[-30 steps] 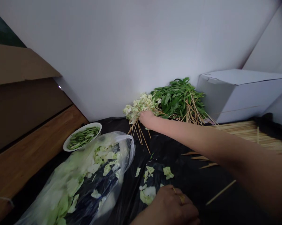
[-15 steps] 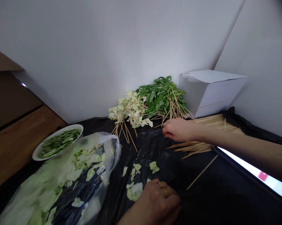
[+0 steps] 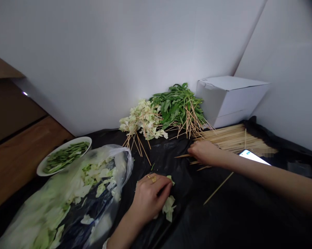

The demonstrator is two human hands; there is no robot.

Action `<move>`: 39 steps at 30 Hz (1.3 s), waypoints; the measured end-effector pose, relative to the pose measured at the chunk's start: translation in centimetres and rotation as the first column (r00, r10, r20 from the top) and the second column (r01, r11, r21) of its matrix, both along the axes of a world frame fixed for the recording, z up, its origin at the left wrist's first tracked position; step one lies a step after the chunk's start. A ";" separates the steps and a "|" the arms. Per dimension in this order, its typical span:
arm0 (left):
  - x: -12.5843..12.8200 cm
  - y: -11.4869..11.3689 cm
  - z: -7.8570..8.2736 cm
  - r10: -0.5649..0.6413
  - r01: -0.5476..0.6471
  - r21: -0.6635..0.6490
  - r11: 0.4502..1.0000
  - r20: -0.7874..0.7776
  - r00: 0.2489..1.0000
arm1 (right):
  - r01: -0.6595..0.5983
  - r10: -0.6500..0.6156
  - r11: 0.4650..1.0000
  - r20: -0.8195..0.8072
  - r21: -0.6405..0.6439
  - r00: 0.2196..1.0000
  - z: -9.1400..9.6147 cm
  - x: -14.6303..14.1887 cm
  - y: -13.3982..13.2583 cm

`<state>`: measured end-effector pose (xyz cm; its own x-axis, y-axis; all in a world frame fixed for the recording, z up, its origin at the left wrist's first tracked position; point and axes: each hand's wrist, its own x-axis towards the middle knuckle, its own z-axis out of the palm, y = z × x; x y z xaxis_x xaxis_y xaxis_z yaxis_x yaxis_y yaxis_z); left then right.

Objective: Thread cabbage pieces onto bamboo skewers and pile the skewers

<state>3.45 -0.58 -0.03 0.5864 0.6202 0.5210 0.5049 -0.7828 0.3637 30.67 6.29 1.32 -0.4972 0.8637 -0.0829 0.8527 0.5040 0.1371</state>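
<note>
My left hand [image 3: 152, 195] is low over the black plastic sheet [image 3: 192, 221], fingers curled down and thumb drawn in. One cabbage piece [image 3: 168, 207] lies beside the thumb, and another cabbage piece [image 3: 171, 179] shows behind the fingertips. What the fingers hold is hidden. On the right, my right hand [image 3: 204, 152] is closed over the near ends of the bamboo skewers [image 3: 231, 136]. A skewer [image 3: 183, 156] sticks out to the left from under its fingers. A single loose skewer [image 3: 218, 188] lies below the right forearm.
On the left are a clear plastic bag [image 3: 126, 159] of cut cabbage and a white bowl [image 3: 40, 169] of green pieces. Skewered cabbage [image 3: 143, 119] and skewered leafy greens [image 3: 174, 103] are piled by the wall. A white box [image 3: 234, 97] and a lit phone [image 3: 253, 156] are right.
My left hand has moved up and left, over the cabbage pieces. My right hand has shifted right and lower, onto the skewer ends, and one skewer tip now reaches further left.
</note>
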 end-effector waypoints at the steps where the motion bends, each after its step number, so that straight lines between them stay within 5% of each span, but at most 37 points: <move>1: -0.1 0.1 0.0 0.018 -0.018 -0.003 1.000 0.005 1.000 | -0.003 0.003 1.000 -0.017 0.009 1.000 0.3 -0.5 0.2; 7: -1.3 1.2 -0.2 0.202 -0.202 -0.070 0.977 -0.016 0.979 | 0.043 -0.041 0.998 -0.072 0.034 0.997 1.6 -3.3 0.0; 12: -2.1 2.1 -0.7 0.275 -0.280 -0.115 0.953 -0.054 0.960 | 0.051 -0.048 0.997 -0.053 0.056 0.997 0.5 -3.3 -1.2; 27: -0.6 1.3 -1.8 0.087 -0.123 -0.162 0.979 -0.213 0.973 | -0.010 0.029 0.992 -0.150 0.127 0.988 -2.6 -4.9 -2.1; 34: 0.0 0.9 -1.2 0.132 -0.131 -0.340 0.931 -0.022 0.991 | -0.030 0.089 0.979 -0.289 0.202 0.953 -2.2 -5.7 -2.5; 39: 0.2 1.2 -1.3 0.326 -0.034 -0.641 0.767 0.344 0.881 | -0.118 0.294 0.919 -0.451 0.377 0.843 -0.9 -6.3 -3.6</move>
<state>3.62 0.65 -1.36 0.2490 0.9549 0.1614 0.2994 -0.2344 0.9249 24.33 2.72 0.42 -0.5648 0.6691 0.4830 0.7309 0.6773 -0.0837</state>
